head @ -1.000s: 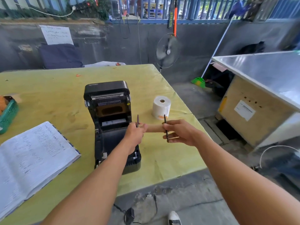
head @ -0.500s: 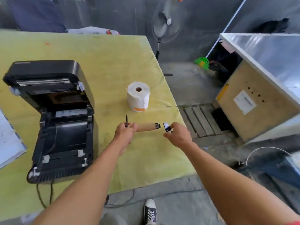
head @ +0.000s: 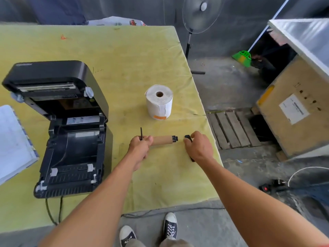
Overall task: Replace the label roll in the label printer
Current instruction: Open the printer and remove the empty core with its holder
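Now the left hand (head: 139, 146) grips one end of a brown cardboard tube (head: 162, 140) with a black rod inside. Just right of the tube, the right hand (head: 199, 147) holds a small black cap (head: 188, 138), apart from the tube's end. Both are over the yellow bench (head: 124, 56). Farther back stands a white label roll (head: 159, 101). On the left sits the black printer (head: 65, 125), its lid open.

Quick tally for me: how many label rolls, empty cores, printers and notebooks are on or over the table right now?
Full label roll: 1
Empty cardboard core on its spindle, held by the left hand: 1
Label printer, lid open: 1
Open notebook: 1
Total: 4
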A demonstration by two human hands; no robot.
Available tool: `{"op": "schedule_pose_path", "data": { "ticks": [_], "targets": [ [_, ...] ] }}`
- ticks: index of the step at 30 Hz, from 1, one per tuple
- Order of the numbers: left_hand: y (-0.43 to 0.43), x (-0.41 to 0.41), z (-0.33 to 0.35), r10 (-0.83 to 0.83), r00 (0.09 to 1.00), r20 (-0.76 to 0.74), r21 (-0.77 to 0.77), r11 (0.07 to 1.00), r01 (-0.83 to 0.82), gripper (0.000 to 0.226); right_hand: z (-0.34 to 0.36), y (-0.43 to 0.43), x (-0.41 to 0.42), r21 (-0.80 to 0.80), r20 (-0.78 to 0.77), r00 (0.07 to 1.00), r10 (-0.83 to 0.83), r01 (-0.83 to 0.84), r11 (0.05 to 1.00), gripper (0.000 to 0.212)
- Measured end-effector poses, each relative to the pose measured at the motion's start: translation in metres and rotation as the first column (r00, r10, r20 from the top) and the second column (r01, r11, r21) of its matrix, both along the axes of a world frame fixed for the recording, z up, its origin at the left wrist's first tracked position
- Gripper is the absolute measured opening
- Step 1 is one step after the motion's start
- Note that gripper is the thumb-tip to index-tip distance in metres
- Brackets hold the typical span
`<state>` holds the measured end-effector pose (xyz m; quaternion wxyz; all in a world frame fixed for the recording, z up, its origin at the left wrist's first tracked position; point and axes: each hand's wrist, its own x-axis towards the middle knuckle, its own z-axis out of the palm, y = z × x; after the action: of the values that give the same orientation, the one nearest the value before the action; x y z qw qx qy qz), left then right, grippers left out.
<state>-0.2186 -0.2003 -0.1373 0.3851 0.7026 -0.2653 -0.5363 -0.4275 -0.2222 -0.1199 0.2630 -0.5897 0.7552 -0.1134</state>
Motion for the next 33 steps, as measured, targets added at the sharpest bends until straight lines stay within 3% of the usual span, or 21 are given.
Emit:
{"op": "schedule_pose_path", "data": {
  "ticks": [2, 4, 5, 7, 11, 16, 20, 21, 23, 26, 28, 33],
  "targets": [
    [-0.001, 0.005, 0.001, 0.015, 1.000, -0.018, 0.005, 1.000, -0.015, 0.009, 0.008, -0.005, 0.005, 0.021, 0.276, 0.959, -0.058, 0.054, 0.998, 0.036],
    [-0.002, 0.010, 0.005, 0.020, 0.999, -0.026, 0.007, 1.000, -0.020, 0.010, 0.020, -0.005, 0.013, 0.169, 0.554, 0.820, -0.140, 0.054, 0.984, 0.036],
    [-0.003, 0.012, 0.008, 0.019, 0.999, -0.032, 0.000, 1.000, -0.019, 0.010, 0.026, -0.003, 0.018, 0.231, 0.622, 0.767, -0.156, 0.011, 0.973, 0.032],
    [-0.005, 0.017, 0.017, 0.008, 0.999, -0.040, -0.034, 0.999, -0.009, 0.009, 0.035, -0.001, 0.027, 0.266, 0.677, 0.722, -0.140, -0.063, 0.962, 0.022],
    [-0.009, 0.034, 0.035, -0.031, 0.998, -0.063, -0.101, 0.995, 0.024, 0.007, 0.047, 0.000, 0.045, 0.280, 0.763, 0.595, -0.253, 0.049, 0.959, 0.011],
    [-0.013, 0.042, 0.051, -0.005, 0.996, -0.091, -0.160, 0.987, -0.009, 0.004, 0.057, -0.001, 0.059, 0.245, 0.836, 0.399, -0.375, 0.340, 0.908, 0.017],
    [-0.014, 0.056, 0.051, 0.023, 0.995, -0.096, -0.122, 0.992, -0.035, 0.007, 0.060, -0.003, 0.039, 0.190, 0.838, 0.305, -0.452, 0.613, 0.767, 0.022],
    [-0.016, 0.060, 0.051, 0.037, 0.995, -0.092, -0.113, 0.992, -0.048, 0.009, 0.060, -0.005, 0.032, 0.152, 0.823, 0.342, -0.454, 0.637, 0.755, 0.023],
    [-0.023, 0.064, 0.053, 0.083, 0.993, -0.084, -0.091, 0.992, -0.091, 0.012, 0.058, -0.010, 0.021, 0.065, 0.752, 0.511, -0.416, 0.571, 0.818, 0.023],
    [-0.034, 0.063, 0.054, 0.096, 0.991, -0.093, -0.066, 0.993, -0.102, 0.016, 0.050, -0.016, 0.019, 0.103, 0.614, 0.752, -0.239, 0.224, 0.969, 0.019],
    [-0.040, 0.059, 0.054, 0.075, 0.993, -0.088, -0.061, 0.995, -0.080, 0.018, 0.041, -0.020, 0.028, 0.153, 0.549, 0.825, -0.133, 0.058, 0.987, 0.018],
    [-0.052, 0.049, 0.050, 0.067, 0.995, -0.077, -0.043, 0.997, -0.070, 0.019, 0.019, -0.041, 0.043, 0.221, 0.412, 0.911, 0.017, -0.118, 0.968, 0.013]
  ]
}}
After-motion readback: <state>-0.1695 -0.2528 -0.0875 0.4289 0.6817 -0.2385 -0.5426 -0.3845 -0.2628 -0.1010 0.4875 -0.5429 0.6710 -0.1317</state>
